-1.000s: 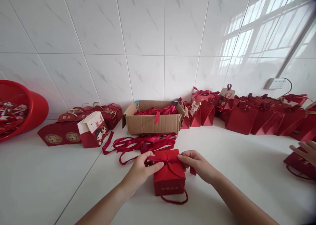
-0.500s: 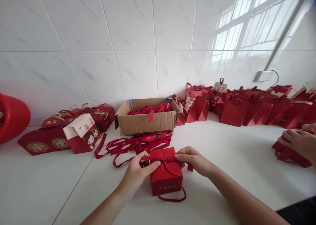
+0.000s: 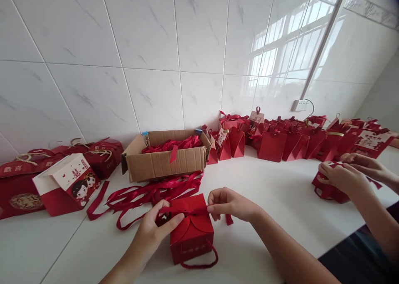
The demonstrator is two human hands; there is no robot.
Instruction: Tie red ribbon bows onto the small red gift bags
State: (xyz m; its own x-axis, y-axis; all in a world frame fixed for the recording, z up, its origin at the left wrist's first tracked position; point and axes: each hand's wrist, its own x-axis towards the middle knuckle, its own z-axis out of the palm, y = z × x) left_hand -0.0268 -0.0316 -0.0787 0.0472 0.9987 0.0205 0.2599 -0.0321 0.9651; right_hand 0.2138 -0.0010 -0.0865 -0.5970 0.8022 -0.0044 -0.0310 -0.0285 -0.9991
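A small red gift box [image 3: 192, 233] with a cord handle stands on the white counter [image 3: 274, 201] right in front of me. A red ribbon [image 3: 187, 210] crosses its petal-shaped lid. My left hand [image 3: 154, 230] pinches the ribbon's left end at the box's left top edge. My right hand [image 3: 229, 204] pinches the right end beside the box's right top corner, and a short tail hangs below the fingers. Both hands are closed on the ribbon.
Loose red ribbons [image 3: 149, 192] lie behind the box, before a cardboard box [image 3: 162, 161] holding more ribbon. Many red gift boxes [image 3: 289, 145] line the tiled wall. A red-and-white printed box [image 3: 67, 184] lies at left. Another person's hands [image 3: 346, 176] hold a red box at right.
The view has swung to the right and the red tub has left the frame. My hands stay on the ribbon ends. The other person's hands have come in onto a red box.
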